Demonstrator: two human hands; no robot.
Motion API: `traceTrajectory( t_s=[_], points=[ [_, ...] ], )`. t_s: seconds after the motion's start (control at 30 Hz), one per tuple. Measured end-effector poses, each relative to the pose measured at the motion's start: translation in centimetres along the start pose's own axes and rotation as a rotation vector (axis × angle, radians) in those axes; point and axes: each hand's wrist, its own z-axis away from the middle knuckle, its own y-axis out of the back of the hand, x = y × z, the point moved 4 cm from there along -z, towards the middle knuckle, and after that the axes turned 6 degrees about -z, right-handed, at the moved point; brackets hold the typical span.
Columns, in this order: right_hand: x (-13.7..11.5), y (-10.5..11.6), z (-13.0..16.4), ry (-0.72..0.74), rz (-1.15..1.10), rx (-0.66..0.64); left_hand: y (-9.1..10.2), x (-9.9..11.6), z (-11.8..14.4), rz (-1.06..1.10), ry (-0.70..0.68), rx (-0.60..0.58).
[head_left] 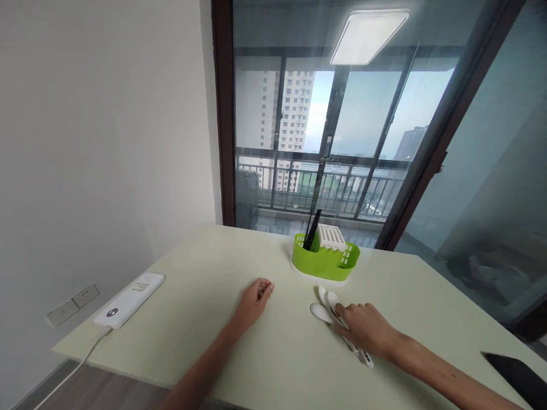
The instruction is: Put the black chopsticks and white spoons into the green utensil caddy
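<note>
Three white spoons (321, 312) lie fanned on the pale table, their bowls toward the holder and their handles toward the front right. My right hand (370, 329) reaches over them from the right, its thumb and fingers closed around the handles. Part of the handles is hidden under the palm. On the bare tabletop to the left, my left hand (255, 297) rests with its fingers curled in and nothing visible in them. Behind the spoons stands a green utensil holder (318, 264) with a white slotted piece (331, 237) and black chopsticks (313, 229) upright in its left part.
A white power strip (130, 299) with a cable lies along the table's left edge (171, 267). At the right front edge is a dark flat object (515, 373). A wall socket (85, 296) sits at left, and a glass sliding door (354, 114) rises behind the table.
</note>
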Motion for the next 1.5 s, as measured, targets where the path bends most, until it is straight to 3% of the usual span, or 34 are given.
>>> traceTrajectory(
  t_s=[0.2, 0.5, 0.6, 0.77, 0.87, 0.97, 1.03, 1.17, 1.23, 1.33, 1.5],
  points=[
    [-2.0, -1.7, -0.8, -0.044, -0.049, 0.009, 0.4, 0.1, 0.0, -0.008, 0.038, -0.016],
    [-2.8, 0.3, -1.0, 0.018, -0.314, 0.052, 1.1, 1.3, 0.6, -0.111, 0.006, -0.045],
    [-2.5, 1.3, -0.9, 0.049, -0.503, 0.032, 0.7, 3.5, 1.0, -0.075, -0.01, -0.105],
    [-2.8, 2.9, 0.0, 0.121, -0.823, -0.052, -1.8, 10.2, 1.7, 0.03, -0.096, -0.471],
    [-3.4, 4.0, 1.1, 0.174, -1.134, -0.121, -2.1, 13.2, 1.4, 0.024, -0.137, -0.574],
    [-2.9, 4.4, 2.4, 0.197, -1.311, -0.089, -0.2, 13.9, 0.0, -0.004, -0.129, -0.501],
    [-1.5, 3.6, 3.4, 0.166, -1.368, -0.029, 2.6, 13.7, -1.5, -0.038, -0.129, -0.338],
    [3.1, -1.4, 5.4, -0.065, -1.368, 0.127, 8.8, 13.6, -5.0, -0.149, -0.157, 0.095],
    [5.1, -4.4, 6.4, -0.182, -1.312, 0.209, 10.3, 14.0, -6.7, -0.237, -0.194, 0.24],
    [6.8, -7.3, 7.4, -0.308, -1.218, 0.344, 9.2, 14.8, -9.2, -0.42, -0.26, 0.277],
    [6.7, -8.6, 7.6, -0.348, -1.121, 0.434, 2.7, 15.1, -11.9, -0.838, -0.332, 0.093]
  ],
)
